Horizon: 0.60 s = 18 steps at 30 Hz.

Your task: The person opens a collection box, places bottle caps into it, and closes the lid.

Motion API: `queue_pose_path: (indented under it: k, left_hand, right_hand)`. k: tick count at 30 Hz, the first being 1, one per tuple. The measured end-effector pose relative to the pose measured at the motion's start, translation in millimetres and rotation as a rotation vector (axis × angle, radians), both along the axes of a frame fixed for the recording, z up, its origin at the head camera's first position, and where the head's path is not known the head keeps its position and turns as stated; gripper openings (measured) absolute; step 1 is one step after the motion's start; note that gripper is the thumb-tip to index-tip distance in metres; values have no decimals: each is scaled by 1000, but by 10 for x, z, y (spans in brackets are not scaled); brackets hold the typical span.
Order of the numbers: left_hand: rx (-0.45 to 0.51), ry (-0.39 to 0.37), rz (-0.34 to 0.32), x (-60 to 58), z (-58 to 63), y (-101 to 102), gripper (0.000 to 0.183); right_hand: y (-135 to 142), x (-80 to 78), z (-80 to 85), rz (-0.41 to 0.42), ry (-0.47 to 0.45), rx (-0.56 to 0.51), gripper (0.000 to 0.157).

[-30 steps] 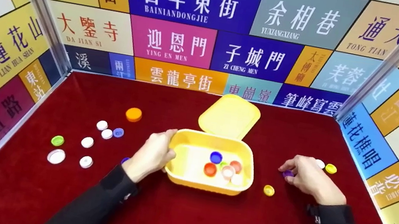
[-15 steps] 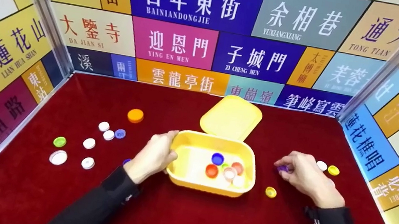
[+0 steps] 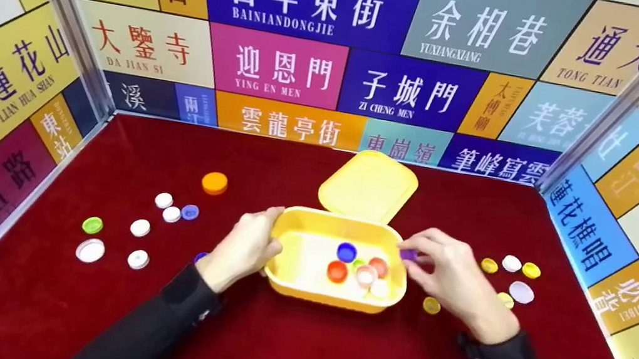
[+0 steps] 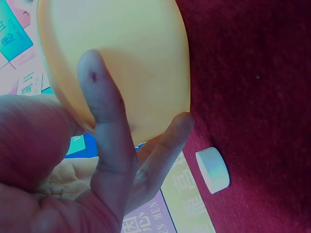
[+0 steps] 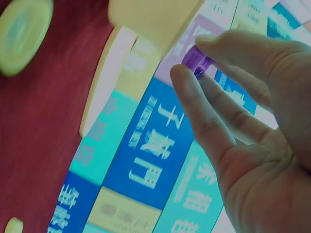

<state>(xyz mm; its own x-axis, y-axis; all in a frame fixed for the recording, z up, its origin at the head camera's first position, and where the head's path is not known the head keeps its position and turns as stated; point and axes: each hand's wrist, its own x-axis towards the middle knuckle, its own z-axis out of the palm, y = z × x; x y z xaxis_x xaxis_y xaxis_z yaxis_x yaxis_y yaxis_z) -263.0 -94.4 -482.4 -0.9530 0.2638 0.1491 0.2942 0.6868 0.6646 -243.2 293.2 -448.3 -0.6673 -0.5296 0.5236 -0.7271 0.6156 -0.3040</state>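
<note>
A yellow plastic box (image 3: 303, 291) stands mid-table with several bottle caps inside, among them a blue cap (image 3: 346, 252) and a red cap (image 3: 337, 271). My left hand (image 3: 243, 247) grips its left end; in the left wrist view the thumb (image 4: 104, 97) lies on the box wall. Between thumb and fingertips my right hand (image 3: 448, 275) pinches a purple bottle cap (image 5: 197, 61), held at the box's right rim. Near that hand lies a yellow cap (image 3: 431, 305).
Behind the box lies its yellow lid (image 3: 369, 184). Several caps are scattered on the left, including an orange cap (image 3: 214, 183) and a green cap (image 3: 92, 225). More sit at right, such as a pale cap (image 3: 521, 292). Printed panels (image 3: 276, 65) wall the red table.
My right hand has lifted the purple cap from the table's right side and carried it left to the box's rim. The left hand keeps its grip on the box.
</note>
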Motion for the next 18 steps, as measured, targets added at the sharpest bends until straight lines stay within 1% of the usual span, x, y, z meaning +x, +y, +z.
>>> queue_pose_path:
  k: [4, 7, 9, 11, 15, 18]
  left_hand:
    - [22, -28, 3, 6, 1, -3, 68]
    - [24, -40, 8, 4, 8, 0, 68]
    - [18, -33, 10, 1, 8, 3, 68]
    - [9, -22, 11, -2, 4, 5, 67]
    - [-3, -9, 11, -4, -2, 10, 67]
    - [-4, -15, 14, -3, 0, 14, 67]
  right_hand:
    - [-170, 41, -43, 72, 19, 28, 29]
    - [-277, 62, -97, 135, 15, 65, 31]
    - [-332, 73, -130, 177, -13, 94, 30]
    - [-369, 85, -153, 205, -63, 122, 29]
    - [-392, 110, -167, 194, -165, 153, 26]
    - [-387, 122, -161, 177, -196, 152, 26]
